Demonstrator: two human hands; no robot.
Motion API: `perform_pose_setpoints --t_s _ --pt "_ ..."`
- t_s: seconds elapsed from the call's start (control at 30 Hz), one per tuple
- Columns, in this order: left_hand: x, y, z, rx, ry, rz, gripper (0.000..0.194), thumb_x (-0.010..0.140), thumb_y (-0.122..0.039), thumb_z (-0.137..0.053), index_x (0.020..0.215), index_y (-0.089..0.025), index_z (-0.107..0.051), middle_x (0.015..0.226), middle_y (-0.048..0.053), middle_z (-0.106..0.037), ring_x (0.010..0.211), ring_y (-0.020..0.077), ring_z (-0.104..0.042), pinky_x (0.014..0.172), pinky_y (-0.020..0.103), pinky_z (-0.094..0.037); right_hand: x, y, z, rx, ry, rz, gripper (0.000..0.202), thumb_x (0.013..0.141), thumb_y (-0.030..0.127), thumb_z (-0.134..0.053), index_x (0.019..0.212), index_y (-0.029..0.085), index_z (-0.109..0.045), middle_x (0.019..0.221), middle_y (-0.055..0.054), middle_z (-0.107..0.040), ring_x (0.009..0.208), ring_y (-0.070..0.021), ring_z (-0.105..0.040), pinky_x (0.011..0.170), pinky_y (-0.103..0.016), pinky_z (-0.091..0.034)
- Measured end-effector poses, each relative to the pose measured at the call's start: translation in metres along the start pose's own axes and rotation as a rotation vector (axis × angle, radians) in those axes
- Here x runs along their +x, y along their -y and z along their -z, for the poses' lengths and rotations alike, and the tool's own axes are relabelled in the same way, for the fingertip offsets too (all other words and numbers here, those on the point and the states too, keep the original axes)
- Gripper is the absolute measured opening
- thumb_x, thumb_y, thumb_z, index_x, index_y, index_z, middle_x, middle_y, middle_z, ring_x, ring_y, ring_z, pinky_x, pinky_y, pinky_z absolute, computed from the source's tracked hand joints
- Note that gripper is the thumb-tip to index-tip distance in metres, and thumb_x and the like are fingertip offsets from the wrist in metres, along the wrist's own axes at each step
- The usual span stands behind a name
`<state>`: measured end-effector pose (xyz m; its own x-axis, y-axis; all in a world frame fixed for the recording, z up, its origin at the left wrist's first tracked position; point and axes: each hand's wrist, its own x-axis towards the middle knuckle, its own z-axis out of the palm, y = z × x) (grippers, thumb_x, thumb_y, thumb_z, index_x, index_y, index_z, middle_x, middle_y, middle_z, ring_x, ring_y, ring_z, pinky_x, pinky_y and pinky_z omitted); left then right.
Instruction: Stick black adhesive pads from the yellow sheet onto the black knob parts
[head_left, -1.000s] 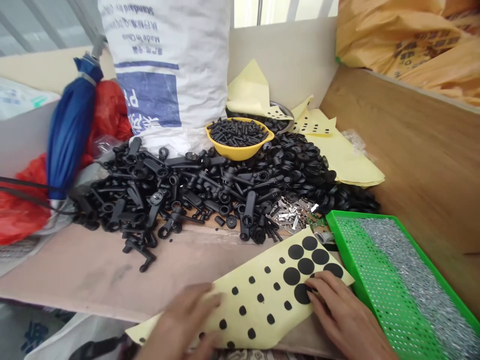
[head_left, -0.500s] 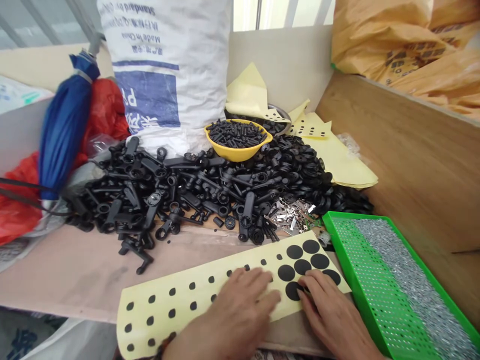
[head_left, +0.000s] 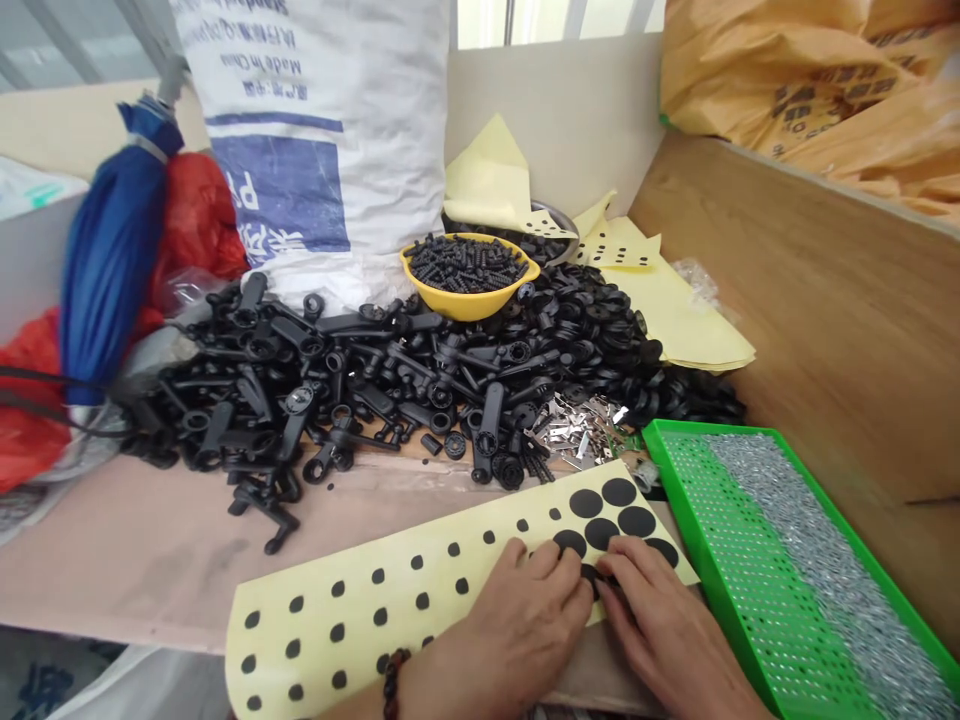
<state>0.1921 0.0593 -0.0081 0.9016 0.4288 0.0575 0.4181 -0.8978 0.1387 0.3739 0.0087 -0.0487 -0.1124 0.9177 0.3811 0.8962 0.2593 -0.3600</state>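
Observation:
A long pale-yellow sticker sheet (head_left: 360,570) lies slantwise on the table, with rows of small black spots on its left part and large black round stickers (head_left: 636,521) at its right end. My right hand (head_left: 664,625) is closed, thumb and fingers pinching the edge of the lowest black round sticker (head_left: 591,578). Against that same sticker, from the left, rests my left hand (head_left: 525,615), its fingers curled together and the tips partly hidden. What the left fingertips hold, if anything, does not show. A dark bead bracelet (head_left: 392,680) circles the left wrist.
A green basket (head_left: 750,610) of small metal pieces stands at the right. Behind the sheet lie black plastic levers (head_left: 300,400), metal clips (head_left: 581,430) and a yellow bowl (head_left: 469,303) of black screw-like parts. A white sack (head_left: 390,130) and wooden side panel (head_left: 810,300) bound the space.
My left hand has moved right, from above the small spots to the lowest round sticker, and its fingers have curled in. The right hand stays at that sticker. The view has shifted slightly.

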Motion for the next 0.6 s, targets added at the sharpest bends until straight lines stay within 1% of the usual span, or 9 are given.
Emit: perform_pose_setpoints --t_s 0.03,0.1,0.17,0.23,0.3,0.33,0.4,0.47,0.6 --pt "0.000 0.000 0.001 0.001 0.000 0.001 0.017 0.096 -0.021 -0.046 0.108 -0.012 -0.055 0.102 0.008 -0.056 0.093 0.0211 -0.050 0.070 0.035 -0.039 0.002 0.001 0.001 0.019 0.011 -0.006 0.015 0.089 0.017 -0.043 0.086 0.023 -0.055 0.094 -0.012 -0.065 0.086 -0.0273 -0.068 0.071 -0.040 -0.056" --pt "0.000 0.000 0.002 0.003 0.004 0.000 0.018 0.096 -0.021 -0.045 0.108 -0.012 -0.055 0.102 0.009 -0.056 0.093 0.0210 -0.050 0.071 0.034 -0.039 0.004 0.004 0.004 0.115 0.072 -0.029 0.017 0.090 0.017 -0.042 0.078 0.024 -0.052 0.085 -0.008 -0.063 0.076 -0.0233 -0.067 0.064 -0.035 -0.056" --pt "0.000 -0.001 0.003 0.008 0.014 -0.003 0.018 0.096 -0.021 -0.044 0.107 -0.012 -0.055 0.103 0.009 -0.056 0.094 0.0209 -0.049 0.073 0.034 -0.039 0.004 0.005 0.010 0.222 0.135 -0.049 0.018 0.091 0.017 -0.042 0.078 0.025 -0.051 0.082 -0.005 -0.061 0.072 -0.0199 -0.066 0.063 -0.030 -0.055" --pt "0.000 -0.001 0.004 0.007 0.020 -0.005 0.019 0.096 -0.021 -0.044 0.108 -0.012 -0.055 0.103 0.009 -0.056 0.094 0.0209 -0.049 0.073 0.033 -0.038 0.001 0.002 0.015 0.258 0.138 -0.078 0.014 0.094 0.020 -0.043 0.088 0.025 -0.055 0.092 -0.006 -0.061 0.080 -0.0196 -0.066 0.069 -0.029 -0.054" --pt "0.000 -0.002 0.004 -0.001 0.015 0.001 0.020 0.097 -0.021 -0.043 0.110 -0.012 -0.055 0.103 0.009 -0.056 0.094 0.0210 -0.049 0.072 0.034 -0.038 -0.003 -0.003 0.017 0.217 0.081 -0.114 0.015 0.094 0.023 -0.045 0.103 0.024 -0.057 0.106 -0.009 -0.059 0.091 -0.0216 -0.066 0.076 -0.032 -0.053" --pt "0.000 -0.002 0.004 -0.006 0.012 0.003 0.020 0.097 -0.021 -0.043 0.110 -0.012 -0.054 0.103 0.009 -0.056 0.094 0.0211 -0.049 0.072 0.034 -0.038 -0.004 -0.005 0.017 0.193 0.060 -0.117 0.016 0.094 0.024 -0.046 0.107 0.024 -0.056 0.109 -0.010 -0.059 0.093 -0.0225 -0.065 0.077 -0.033 -0.053" --pt "0.000 -0.002 0.004 -0.009 0.008 0.006 0.020 0.097 -0.021 -0.043 0.110 -0.011 -0.054 0.104 0.009 -0.056 0.095 0.0215 -0.049 0.073 0.035 -0.038 -0.003 -0.007 0.016 0.159 0.057 -0.089 0.013 0.093 0.024 -0.048 0.102 0.024 -0.057 0.104 -0.010 -0.060 0.091 -0.0235 -0.065 0.076 -0.034 -0.053" --pt "0.000 -0.002 0.003 -0.002 0.007 0.004 0.020 0.097 -0.021 -0.042 0.109 -0.012 -0.055 0.104 0.010 -0.056 0.095 0.0215 -0.049 0.073 0.034 -0.038 0.000 -0.007 0.013 0.132 0.073 -0.042 0.010 0.091 0.022 -0.049 0.091 0.024 -0.058 0.095 -0.008 -0.062 0.086 -0.0241 -0.065 0.073 -0.035 -0.053" --pt "0.000 -0.003 0.000 0.011 -0.005 0.005 0.019 0.096 -0.021 -0.044 0.109 -0.011 -0.054 0.104 0.009 -0.055 0.094 0.0218 -0.048 0.072 0.036 -0.039 0.006 -0.001 0.009 0.099 0.062 -0.026 0.014 0.089 0.019 -0.047 0.079 0.024 -0.055 0.088 -0.008 -0.063 0.078 -0.0245 -0.064 0.067 -0.037 -0.053"
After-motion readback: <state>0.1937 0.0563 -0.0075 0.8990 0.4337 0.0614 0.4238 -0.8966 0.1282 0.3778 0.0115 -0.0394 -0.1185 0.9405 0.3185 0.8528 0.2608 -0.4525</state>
